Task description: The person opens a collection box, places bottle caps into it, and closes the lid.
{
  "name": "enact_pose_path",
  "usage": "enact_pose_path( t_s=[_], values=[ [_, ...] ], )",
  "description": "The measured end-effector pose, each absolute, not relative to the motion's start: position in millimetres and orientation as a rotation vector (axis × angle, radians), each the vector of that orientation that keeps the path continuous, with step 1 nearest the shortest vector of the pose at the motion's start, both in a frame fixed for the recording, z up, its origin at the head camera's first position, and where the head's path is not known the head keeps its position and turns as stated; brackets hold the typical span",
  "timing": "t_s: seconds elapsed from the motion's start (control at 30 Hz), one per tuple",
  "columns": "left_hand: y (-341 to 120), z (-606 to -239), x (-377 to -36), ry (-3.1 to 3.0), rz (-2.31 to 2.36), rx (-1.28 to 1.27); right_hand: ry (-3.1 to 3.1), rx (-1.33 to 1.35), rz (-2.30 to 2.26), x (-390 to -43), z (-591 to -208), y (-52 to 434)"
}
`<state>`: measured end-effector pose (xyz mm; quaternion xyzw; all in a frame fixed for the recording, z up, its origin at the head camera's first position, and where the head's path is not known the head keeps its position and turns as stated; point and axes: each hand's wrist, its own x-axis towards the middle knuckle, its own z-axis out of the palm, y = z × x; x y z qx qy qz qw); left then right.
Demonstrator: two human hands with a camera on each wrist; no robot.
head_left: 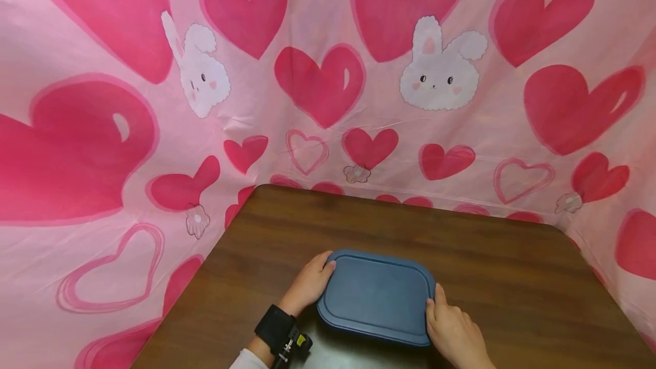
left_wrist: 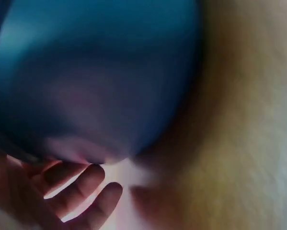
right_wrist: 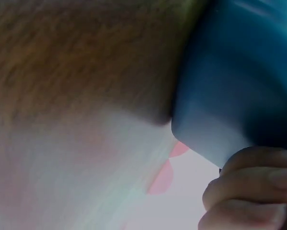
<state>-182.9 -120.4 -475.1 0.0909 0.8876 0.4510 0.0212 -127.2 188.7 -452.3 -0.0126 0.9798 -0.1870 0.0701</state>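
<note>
1. Flat blue rectangular plastic lid with rounded corners (head_left: 376, 296), lying near the front edge of the dark brown wooden table (head_left: 487, 249), roughly centred, long side across the view.
2. Held at both short ends: left hand (head_left: 309, 284) at the left edge, fingers curled round it with the thumb on top; right hand (head_left: 453, 332) at the right front corner, thumb laid along the rim.
3. In the left wrist view, blurred: blue surface (left_wrist: 95, 72) filling the upper frame, fingertips (left_wrist: 93, 175) bent beneath its edge. In the right wrist view, fingers (right_wrist: 251, 191) curled under the corner of the blue piece (right_wrist: 239, 86), table grain (right_wrist: 76, 57) behind.
4. Likely slip: grip only at thin edges, smooth plastic, so a pull by one hand ahead of the other could tilt or twist the lid out of the opposite fingers.
5. Possible drop onto the table if lifted unevenly; a clatter rather than damage, judging by the material.
6. Front edge of the table close by: a slide toward the body could carry the lid off the edge.
7. Pink cloth with red hearts and white rabbits (head_left: 441, 73) draped round the table; well apart from the lid, so a snag seems unlikely.
8. Black wrist strap (head_left: 277, 329) near the lid's left front corner; a catch there could hamper the left hand.
</note>
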Motion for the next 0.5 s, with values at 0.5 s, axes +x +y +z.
enact_pose_path(
  t_s=[0.5],
  values=[
    [-129.2,-469.0,-195.9,2.842,1.203,0.297,2.967,-0.056,-0.679,-140.3,-431.4,209.8]
  ],
)
